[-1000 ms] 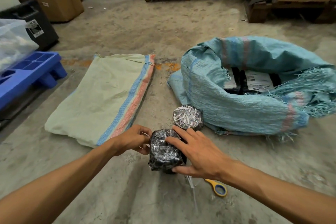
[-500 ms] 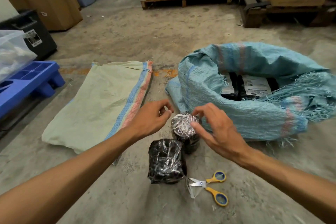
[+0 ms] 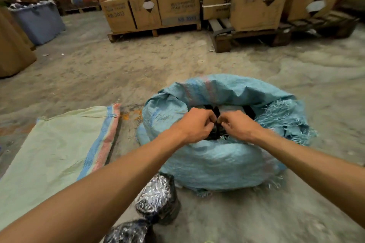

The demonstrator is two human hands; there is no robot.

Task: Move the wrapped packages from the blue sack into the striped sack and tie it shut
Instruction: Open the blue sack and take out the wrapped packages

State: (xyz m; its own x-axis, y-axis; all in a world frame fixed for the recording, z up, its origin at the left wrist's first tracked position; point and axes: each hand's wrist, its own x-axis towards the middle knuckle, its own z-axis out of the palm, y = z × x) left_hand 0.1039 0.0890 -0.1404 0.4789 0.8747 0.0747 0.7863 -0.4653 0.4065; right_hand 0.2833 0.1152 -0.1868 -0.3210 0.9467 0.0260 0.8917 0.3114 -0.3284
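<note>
while two black film-wrapped packages [image 3: 158, 201] stand on the concrete floor [image 3: 256, 223] just before the blue woven sack [image 3: 213, 162], both hands reach into its open mouth, left hand [image 3: 194, 124] and right hand [image 3: 236, 124] close together, fingers curled; what they grasp i cannot tell. the green striped sack [image 3: 49, 156] lies flat to the left.

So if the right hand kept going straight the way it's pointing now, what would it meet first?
The right hand points down into the mouth of the blue sack, so it would probably meet the dark packages inside first. Blur hides how close its curled fingers already are, and the left hand sits close beside it.
</note>
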